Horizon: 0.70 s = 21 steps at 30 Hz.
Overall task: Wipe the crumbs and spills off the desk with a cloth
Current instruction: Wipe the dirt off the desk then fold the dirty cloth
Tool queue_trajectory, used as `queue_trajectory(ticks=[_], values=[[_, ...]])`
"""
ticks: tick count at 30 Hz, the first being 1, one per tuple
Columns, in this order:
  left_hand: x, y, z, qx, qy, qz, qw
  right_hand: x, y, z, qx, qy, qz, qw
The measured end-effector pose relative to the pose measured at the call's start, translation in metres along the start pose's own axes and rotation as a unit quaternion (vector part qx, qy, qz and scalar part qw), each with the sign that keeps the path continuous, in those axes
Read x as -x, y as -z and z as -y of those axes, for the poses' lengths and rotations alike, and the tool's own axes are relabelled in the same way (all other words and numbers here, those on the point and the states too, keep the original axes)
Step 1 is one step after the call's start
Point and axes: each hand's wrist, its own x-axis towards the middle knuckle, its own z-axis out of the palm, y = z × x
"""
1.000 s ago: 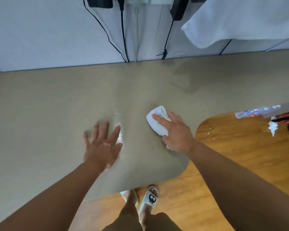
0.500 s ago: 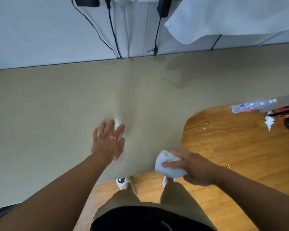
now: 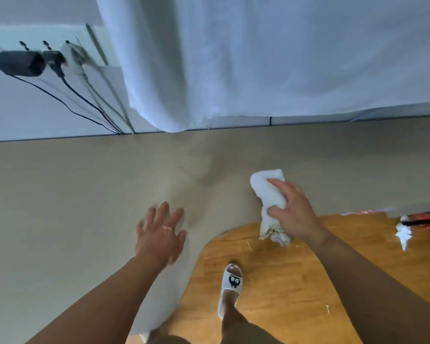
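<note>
The grey-beige desk [image 3: 72, 194] fills the left and middle of the head view, with a curved cut-out at its near right edge. My right hand [image 3: 294, 212] is shut on a bunched white cloth [image 3: 268, 189]. The cloth's upper end lies over the desk near the front edge and its lower end hangs over the floor. My left hand [image 3: 160, 234] rests flat on the desk with fingers spread, to the left of the cloth. No crumbs are plain to see on the desk surface.
A white curtain [image 3: 258, 58] hangs to the desk's back edge. Plugs and cables [image 3: 47, 63] run down the wall at the back left. On the wooden floor [image 3: 283, 281] lie small scraps, a crumpled white tissue [image 3: 404, 234] and my sandalled foot [image 3: 231, 289].
My right hand has carried the cloth from below the desk's front edge up and right onto the desk near the cut-out. The view has shifted right and upward. My left hand stays flat.
</note>
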Motion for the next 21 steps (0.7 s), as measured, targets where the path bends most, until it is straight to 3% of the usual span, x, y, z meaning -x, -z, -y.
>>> queue_trajectory(ticks=[5, 8, 11, 16, 21], values=[[-0.032, 0.011, -0.022, 0.000, 0.046, -0.005, 0.999, -0.101, 0.046, -0.025, 0.035, -0.054, -0.077, 0.995], [-0.046, 0.010, -0.026, -0.023, 0.057, -0.008, 0.998, -0.135, 0.022, -0.027, 0.075, -0.079, -0.101, 0.989], [-0.053, 0.000, -0.021, -0.022, 0.041, -0.047, 0.998, -0.145, -0.012, -0.011, 0.141, -0.032, -0.119, 0.982], [-0.055, -0.018, -0.012, -0.026, 0.029, -0.088, 0.995, -0.168, -0.030, 0.022, 0.215, 0.135, -0.031, 0.967], [-0.056, -0.023, -0.012, -0.031, 0.036, -0.102, 0.994, -0.137, -0.027, 0.028, 0.251, 0.262, 0.104, 0.926]])
